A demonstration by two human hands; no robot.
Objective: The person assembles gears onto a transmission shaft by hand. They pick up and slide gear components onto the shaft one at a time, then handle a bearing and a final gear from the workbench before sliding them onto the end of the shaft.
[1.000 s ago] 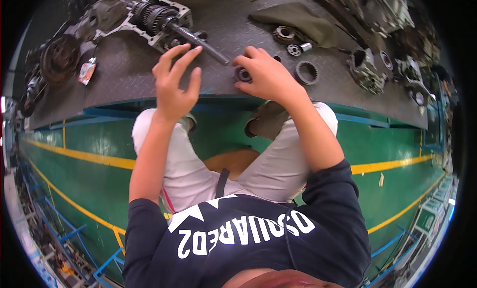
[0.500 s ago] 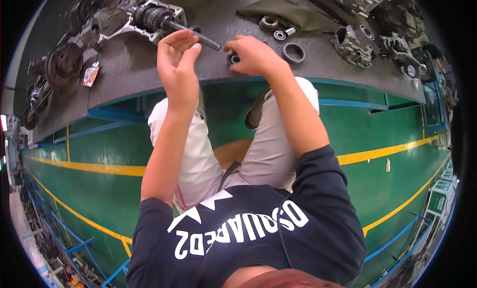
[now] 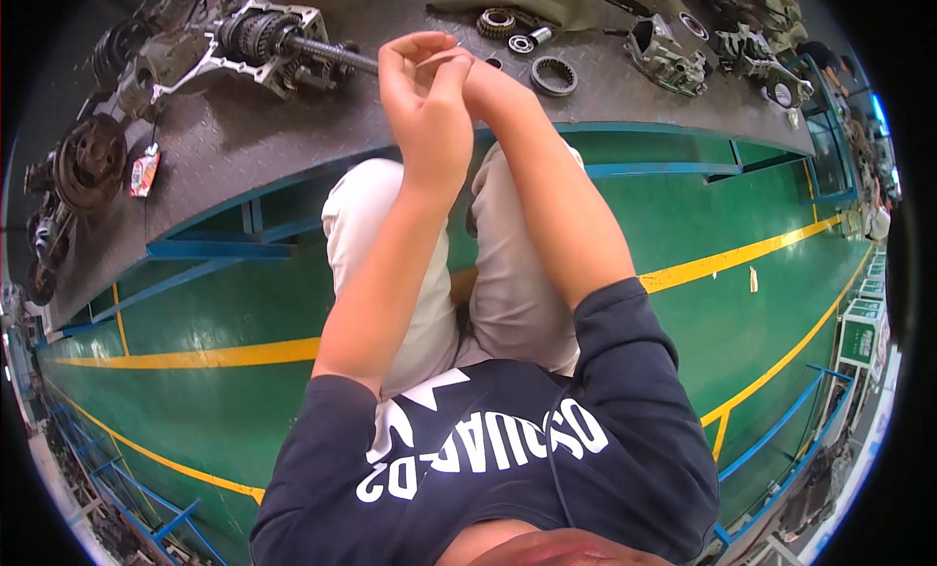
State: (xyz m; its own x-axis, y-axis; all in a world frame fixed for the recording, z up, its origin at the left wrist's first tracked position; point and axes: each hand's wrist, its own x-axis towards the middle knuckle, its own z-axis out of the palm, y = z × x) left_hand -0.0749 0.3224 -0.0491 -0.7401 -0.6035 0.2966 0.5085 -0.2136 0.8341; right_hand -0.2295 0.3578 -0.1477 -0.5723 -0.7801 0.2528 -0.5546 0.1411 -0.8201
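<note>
My left hand (image 3: 422, 102) is raised over the near edge of the bench, fingers curled and thumb pointing toward my right hand. Against it, my right hand (image 3: 496, 90) reaches in from the right, its fingertips mostly covered by the left. Whatever lies between the hands is hidden. A long metal shaft (image 3: 332, 52) ends beside my left fingers. At its other end, a stack of gears (image 3: 262, 37) sits in an open cast housing (image 3: 190, 73). Just beyond my right hand lie a toothed ring (image 3: 554, 90), a gear (image 3: 496, 22) and a small bearing part (image 3: 522, 44).
A dark cloth (image 3: 532, 2) lies at the back of the metal bench (image 3: 234, 161). More cast housings (image 3: 668, 60) stand right of it. A rusty drum (image 3: 90, 163) and a small red-and-white packet (image 3: 143, 171) are at left. Below is the green floor (image 3: 683, 215).
My hands have come together, the left moving right toward the right hand. The dark ring seen in my right hand earlier is now out of sight. The whole view has shifted slightly.
</note>
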